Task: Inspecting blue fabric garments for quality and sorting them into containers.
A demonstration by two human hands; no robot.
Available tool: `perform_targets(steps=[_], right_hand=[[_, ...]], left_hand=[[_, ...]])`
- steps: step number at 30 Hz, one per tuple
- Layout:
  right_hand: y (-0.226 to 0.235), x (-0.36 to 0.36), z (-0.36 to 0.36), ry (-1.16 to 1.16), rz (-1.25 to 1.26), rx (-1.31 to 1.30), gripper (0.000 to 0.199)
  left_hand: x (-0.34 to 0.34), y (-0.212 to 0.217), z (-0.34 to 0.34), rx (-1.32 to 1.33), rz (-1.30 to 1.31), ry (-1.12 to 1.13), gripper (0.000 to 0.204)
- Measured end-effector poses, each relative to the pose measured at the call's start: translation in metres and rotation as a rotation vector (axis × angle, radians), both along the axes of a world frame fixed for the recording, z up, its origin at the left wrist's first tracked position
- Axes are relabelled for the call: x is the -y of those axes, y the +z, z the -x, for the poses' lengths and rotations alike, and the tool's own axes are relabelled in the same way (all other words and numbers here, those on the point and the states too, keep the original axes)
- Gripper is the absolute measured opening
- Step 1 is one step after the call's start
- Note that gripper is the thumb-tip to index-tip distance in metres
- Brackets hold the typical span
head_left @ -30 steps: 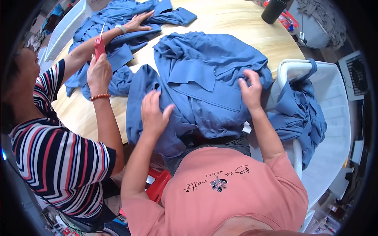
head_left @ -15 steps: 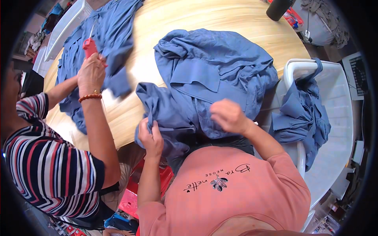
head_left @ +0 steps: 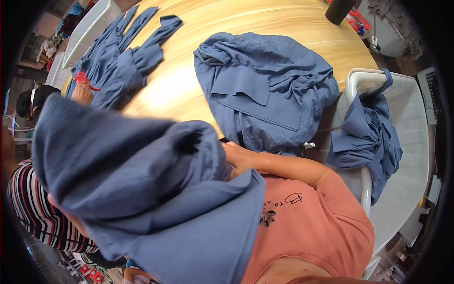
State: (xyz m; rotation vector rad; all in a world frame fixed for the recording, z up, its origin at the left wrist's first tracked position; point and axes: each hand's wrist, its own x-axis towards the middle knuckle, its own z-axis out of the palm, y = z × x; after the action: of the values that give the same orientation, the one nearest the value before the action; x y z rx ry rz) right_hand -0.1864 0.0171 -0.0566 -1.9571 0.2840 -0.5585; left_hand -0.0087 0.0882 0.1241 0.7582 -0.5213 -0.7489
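Observation:
A large fold of blue garment cloth (head_left: 156,175) is raised close in front of me, blurred at its upper left edge. My right hand (head_left: 240,157) grips the edge of this cloth, its fingertips partly hidden in the folds. My left hand is hidden by the cloth; a strip of skin shows along its left edge, but I cannot tell whose it is. Just beyond my right hand, a crumpled blue buttoned shirt (head_left: 265,80) with a flat panel on top lies on the table. Whether the raised cloth joins it is hidden.
The wooden table (head_left: 189,94) curves away in front. At left, a person in a striped top has a hand (head_left: 82,93) on a red-handled tool (head_left: 81,78) beside more blue garments (head_left: 118,66). On my right, a blue garment (head_left: 371,137) hangs over a white bin (head_left: 411,142).
Blue cloth has come up off the table toward me and the left, covering my left hand. My right hand has moved left onto it. The other person's hand has lowered and shifted left.

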Motion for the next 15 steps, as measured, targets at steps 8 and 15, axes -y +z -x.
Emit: perform_targets(steps=[8,15], right_hand=[[0.036,-0.004,0.114,-0.487,-0.876,-0.226,0.049],[0.098,0.09,0.242,-1.33,0.434,-0.696,0.031]], left_hand=[[0.014,-0.004,-0.059,0.154,-0.22,-0.051,0.043],[0.084,-0.087,-0.122,0.271,-0.28,0.055,0.018]])
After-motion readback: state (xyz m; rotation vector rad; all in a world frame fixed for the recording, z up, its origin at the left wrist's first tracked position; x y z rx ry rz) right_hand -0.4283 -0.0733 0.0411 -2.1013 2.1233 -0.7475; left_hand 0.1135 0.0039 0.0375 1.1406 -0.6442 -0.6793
